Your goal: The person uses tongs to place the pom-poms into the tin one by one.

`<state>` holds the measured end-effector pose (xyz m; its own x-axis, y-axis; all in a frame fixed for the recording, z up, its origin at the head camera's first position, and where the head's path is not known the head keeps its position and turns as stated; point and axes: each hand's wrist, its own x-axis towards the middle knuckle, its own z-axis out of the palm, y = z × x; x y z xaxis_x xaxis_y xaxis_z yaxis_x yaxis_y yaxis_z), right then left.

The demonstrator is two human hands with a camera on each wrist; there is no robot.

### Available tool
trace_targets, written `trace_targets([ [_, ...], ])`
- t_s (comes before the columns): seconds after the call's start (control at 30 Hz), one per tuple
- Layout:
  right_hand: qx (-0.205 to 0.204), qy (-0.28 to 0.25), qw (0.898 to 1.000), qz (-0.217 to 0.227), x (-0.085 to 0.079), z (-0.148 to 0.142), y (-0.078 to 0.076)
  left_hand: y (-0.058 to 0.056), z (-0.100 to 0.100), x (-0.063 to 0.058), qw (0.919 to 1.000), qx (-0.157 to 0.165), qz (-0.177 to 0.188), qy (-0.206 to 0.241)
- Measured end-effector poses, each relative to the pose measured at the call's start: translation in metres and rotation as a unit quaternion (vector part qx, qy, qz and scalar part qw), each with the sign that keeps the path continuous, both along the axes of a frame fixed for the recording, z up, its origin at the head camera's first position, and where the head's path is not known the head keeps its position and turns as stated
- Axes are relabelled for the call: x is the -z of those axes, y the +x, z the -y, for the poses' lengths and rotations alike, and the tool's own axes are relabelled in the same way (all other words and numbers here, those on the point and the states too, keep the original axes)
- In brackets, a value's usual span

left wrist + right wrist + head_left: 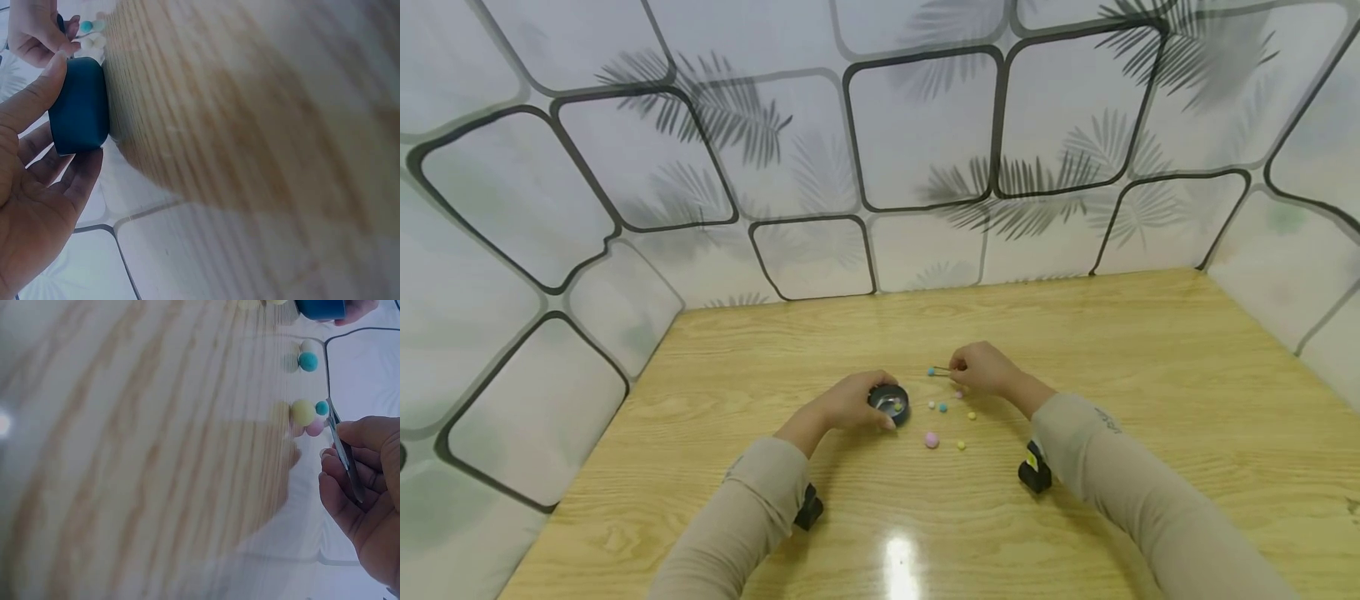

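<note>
My left hand (856, 402) grips a small dark round bowl (81, 106), thumb on the near side and fingers round the far side. A yellow-green ball (897, 407) lies inside the bowl. To the right, my right hand (988, 369) pinches metal tweezers (342, 444) between thumb and fingers. The tweezers' tips point left, with a small blue ball (931, 372) right at them. Between the hands lie a white ball (932, 405), another blue ball (943, 407) and a small pink ball (958, 395).
Closer to me on the wooden table (880, 342) are a larger pink ball (931, 440) and two yellow balls, one (961, 446) nearer than the other (972, 416). A patterned wall covering (925, 133) rises behind the table's far edge.
</note>
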<state>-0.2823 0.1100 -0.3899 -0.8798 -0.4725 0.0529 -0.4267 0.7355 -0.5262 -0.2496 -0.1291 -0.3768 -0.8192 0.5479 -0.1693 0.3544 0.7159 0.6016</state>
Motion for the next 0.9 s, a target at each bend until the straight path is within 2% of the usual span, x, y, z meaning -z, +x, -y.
trace_targets([
  [0.9, -0.011, 0.011, 1.000, 0.013, 0.0002, 0.0051, -0.0033, -0.0007, -0.0005, -0.0030, 1.0000, 0.002, 0.000, -0.005],
])
